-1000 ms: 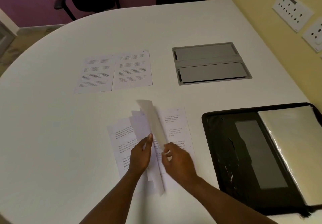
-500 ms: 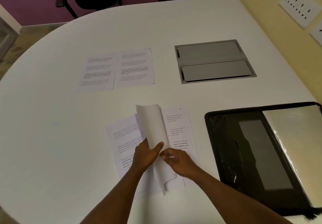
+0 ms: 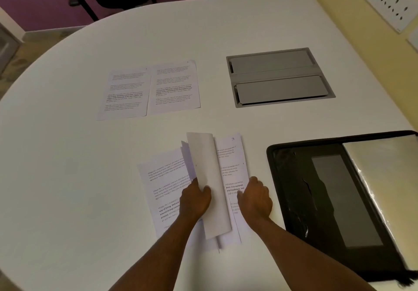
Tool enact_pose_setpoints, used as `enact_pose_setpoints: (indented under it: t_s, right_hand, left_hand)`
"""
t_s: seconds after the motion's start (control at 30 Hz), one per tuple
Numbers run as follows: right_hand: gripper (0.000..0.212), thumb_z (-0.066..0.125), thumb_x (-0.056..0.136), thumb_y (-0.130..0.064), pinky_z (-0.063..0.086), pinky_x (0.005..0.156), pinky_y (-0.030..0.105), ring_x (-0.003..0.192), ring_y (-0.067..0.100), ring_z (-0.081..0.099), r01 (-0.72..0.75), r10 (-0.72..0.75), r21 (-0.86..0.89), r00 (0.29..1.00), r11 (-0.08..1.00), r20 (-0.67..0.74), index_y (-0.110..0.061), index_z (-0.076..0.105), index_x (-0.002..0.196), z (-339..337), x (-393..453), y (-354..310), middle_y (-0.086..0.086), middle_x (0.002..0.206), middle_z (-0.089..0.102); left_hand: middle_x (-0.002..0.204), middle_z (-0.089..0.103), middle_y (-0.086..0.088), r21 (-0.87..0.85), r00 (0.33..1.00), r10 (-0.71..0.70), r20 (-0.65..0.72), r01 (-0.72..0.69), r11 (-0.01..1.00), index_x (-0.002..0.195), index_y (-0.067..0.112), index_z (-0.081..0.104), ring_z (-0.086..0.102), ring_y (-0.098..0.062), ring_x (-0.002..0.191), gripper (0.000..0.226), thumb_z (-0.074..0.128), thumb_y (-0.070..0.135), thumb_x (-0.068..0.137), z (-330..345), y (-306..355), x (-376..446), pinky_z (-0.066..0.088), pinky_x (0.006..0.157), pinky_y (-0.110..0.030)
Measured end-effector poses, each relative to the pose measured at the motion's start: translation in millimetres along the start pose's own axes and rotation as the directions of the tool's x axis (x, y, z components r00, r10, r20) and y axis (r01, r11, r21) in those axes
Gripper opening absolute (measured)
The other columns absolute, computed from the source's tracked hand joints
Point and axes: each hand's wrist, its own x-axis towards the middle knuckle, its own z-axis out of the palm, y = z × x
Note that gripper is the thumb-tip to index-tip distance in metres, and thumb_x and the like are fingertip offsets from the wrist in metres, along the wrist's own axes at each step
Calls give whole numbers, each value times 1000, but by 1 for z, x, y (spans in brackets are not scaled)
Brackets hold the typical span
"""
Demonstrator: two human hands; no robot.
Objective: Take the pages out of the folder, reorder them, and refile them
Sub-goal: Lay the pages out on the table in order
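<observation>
You are pinching a lifted page (image 3: 209, 177) in your left hand (image 3: 195, 200), thumb on its blank face, while your right hand (image 3: 255, 196) is lying flat with relaxed fingers on the loose pages (image 3: 230, 166) spread on the worktop (image 3: 67, 177). Two sorted pages (image 3: 150, 89) are waiting farther off; the open folder (image 3: 294, 189) is sitting empty to your right. The sheets are looking thin and floppy — probably easiest taken near an edge.
</observation>
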Motion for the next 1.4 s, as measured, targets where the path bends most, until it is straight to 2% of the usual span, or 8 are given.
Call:
enact_pose_setpoints:
  t_s: [0.1,0.2,0.37,0.5,0.67,0.87,1.1,1.4]
  right_hand:
    - [54,58,93,-45,53,78,24,102,13,59,104,-105,-70,994,992,-7,-16,39,135,-2,-2,1,1,122,58]
    - [75,53,95,-45,51,82,26,111,16,55,173,-174,-202,985,964,12,-10,18,151,0,-4,3,5,134,51]
    - [85,41,98,-51,50,82,26,115,17,52,180,-194,-294,981,939,-18,-3,-2,153,9,-10,6,9,145,40]
    - [84,36,98,-53,47,95,32,131,23,42,176,-178,-284,984,943,21,-6,-6,153,11,-13,5,12,157,22]
    - [88,40,94,-60,44,102,33,136,24,36,118,-113,-209,993,971,38,-8,1,153,11,-13,3,11,157,20]
    - [67,54,89,-59,49,91,25,118,17,46,50,-48,-96,999,994,19,-16,36,136,7,-3,1,7,134,42]
    - [77,62,84,-59,49,93,30,121,20,46,-56,57,-35,998,998,36,-14,32,139,7,0,-3,8,136,41]
    - [65,58,87,-58,49,93,29,120,18,46,34,-33,-82,999,996,11,-19,38,135,9,0,0,5,135,43]
  left_hand:
    - [135,56,-6,23,1000,7,-6,-7,1000,140,11,44,56,-27,120,44,48,24,98,2,0,2,44,97,-32]
    - [139,53,-4,34,1000,18,-23,-18,999,145,15,36,54,-29,123,50,49,27,98,5,2,2,44,101,-38]
    - [144,44,-5,79,997,82,-12,-80,994,152,26,15,51,-30,126,68,52,37,96,11,0,3,44,101,-46]
    - [162,1,-10,305,998,28,54,-43,951,153,30,-8,37,-39,137,85,44,59,92,19,-4,4,38,107,-50]
    - [159,-19,-11,385,991,-27,130,-25,922,151,33,-16,10,-53,141,90,43,64,90,32,-6,7,26,111,-57]
    - [159,-19,-13,373,990,-44,135,-9,928,149,35,-18,9,-53,142,86,42,59,93,31,-4,9,24,111,-58]
    - [159,-20,-13,377,989,-46,142,-12,926,149,34,-19,5,-52,142,85,41,59,94,33,-3,9,20,113,-58]
    - [159,-20,-13,357,989,-50,141,-4,934,149,34,-19,2,-52,142,86,42,58,94,36,-3,11,18,113,-60]
